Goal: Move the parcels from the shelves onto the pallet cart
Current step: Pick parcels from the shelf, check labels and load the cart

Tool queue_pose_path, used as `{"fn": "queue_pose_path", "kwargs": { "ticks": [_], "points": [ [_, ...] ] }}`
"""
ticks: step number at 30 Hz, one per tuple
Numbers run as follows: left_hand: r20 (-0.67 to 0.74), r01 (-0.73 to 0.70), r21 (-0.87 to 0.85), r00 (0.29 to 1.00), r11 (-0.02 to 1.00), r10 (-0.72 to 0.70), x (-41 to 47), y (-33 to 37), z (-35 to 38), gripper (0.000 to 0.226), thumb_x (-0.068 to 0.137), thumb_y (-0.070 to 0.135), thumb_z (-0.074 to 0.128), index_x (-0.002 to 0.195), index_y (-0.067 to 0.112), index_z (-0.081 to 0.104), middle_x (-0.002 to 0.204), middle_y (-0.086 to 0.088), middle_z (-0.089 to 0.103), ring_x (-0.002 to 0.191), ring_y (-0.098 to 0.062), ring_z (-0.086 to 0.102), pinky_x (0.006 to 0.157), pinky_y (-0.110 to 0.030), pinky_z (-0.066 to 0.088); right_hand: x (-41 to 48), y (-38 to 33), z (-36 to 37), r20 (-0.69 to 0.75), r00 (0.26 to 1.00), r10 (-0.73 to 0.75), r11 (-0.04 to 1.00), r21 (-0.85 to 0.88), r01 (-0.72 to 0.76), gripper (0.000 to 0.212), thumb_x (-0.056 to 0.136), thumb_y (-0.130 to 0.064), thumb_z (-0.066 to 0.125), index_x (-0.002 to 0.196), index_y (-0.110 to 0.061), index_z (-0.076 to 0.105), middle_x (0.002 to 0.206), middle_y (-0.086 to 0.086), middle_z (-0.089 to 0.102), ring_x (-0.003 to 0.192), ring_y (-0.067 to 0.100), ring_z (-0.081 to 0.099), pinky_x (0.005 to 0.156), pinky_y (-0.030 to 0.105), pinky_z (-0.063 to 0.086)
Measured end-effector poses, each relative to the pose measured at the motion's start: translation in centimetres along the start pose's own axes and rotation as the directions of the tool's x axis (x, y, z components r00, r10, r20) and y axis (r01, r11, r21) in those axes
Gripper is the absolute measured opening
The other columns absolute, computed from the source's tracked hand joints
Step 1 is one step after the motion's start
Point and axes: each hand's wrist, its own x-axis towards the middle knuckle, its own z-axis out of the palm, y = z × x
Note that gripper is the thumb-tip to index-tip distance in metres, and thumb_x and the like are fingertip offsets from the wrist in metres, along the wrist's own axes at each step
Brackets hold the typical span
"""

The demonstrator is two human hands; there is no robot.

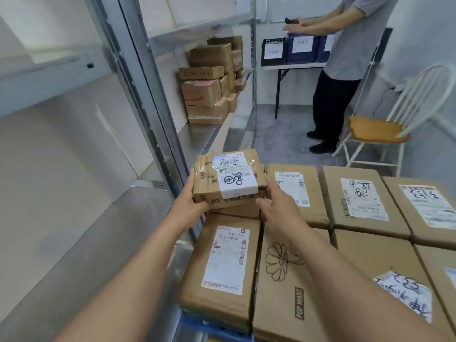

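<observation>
Both hands on the parcel (pixel 229 181) at centre frame: left hand (pixel 191 201) curled round its left side, right hand (pixel 278 206) clasping the right edge, thumb on the near face. It hovers just above the boxes (pixel 296 280) lying flat on the cart (pixel 195 325). The risk: it looks bound for the left column, right beside the post (pixel 170 149), and set too far left it could tip off the edge. Landing across a seam between 2 uneven boxes would leave it rocking. More wait in the stack (pixel 209 82) at upper centre
</observation>
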Motion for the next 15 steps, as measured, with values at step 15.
{"fn": "queue_pose_path", "kwargs": {
  "ticks": [15],
  "points": [
    [0.196,0.013,0.105,0.980,0.994,-0.034,12.5,-2.6,0.6,0.065,0.091,0.002,0.054,0.146,0.026,0.027,0.118,0.011,0.053,0.111,-0.007,0.048,0.092,-0.024,0.036,8.4,2.0,2.1,-0.199,0.964,0.175,0.958,-0.192,-0.214,0.049,0.094,-0.023,0.048,0.141,-0.028,0.035,0.116,0.007,0.062,0.108,0.029,0.053,0.092,0.043,0.043]
  ]
}}
